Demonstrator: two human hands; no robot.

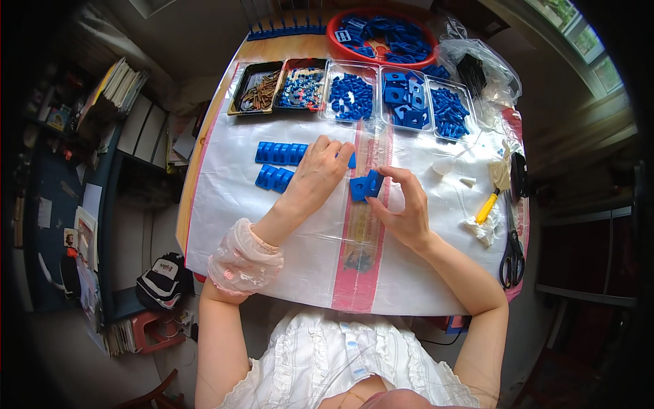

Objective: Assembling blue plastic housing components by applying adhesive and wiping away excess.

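Observation:
Between the thumb and fingers of my right hand is a blue plastic bracket, tilted upright. Against it lies another blue piece with a hole; whether they are joined I cannot tell. My left hand reaches over the far row of blue plastic blocks, its fingers curled down and their tips hidden. A blue block shows just beside those fingers. A shorter near row of blue blocks is partly covered by my left hand and wrist.
Along the far side stand trays of screws, small metal and coloured parts, and blue pieces. Behind them sits a red basin of blue parts. At right lie a yellow-handled tool, black scissors and a plastic bag.

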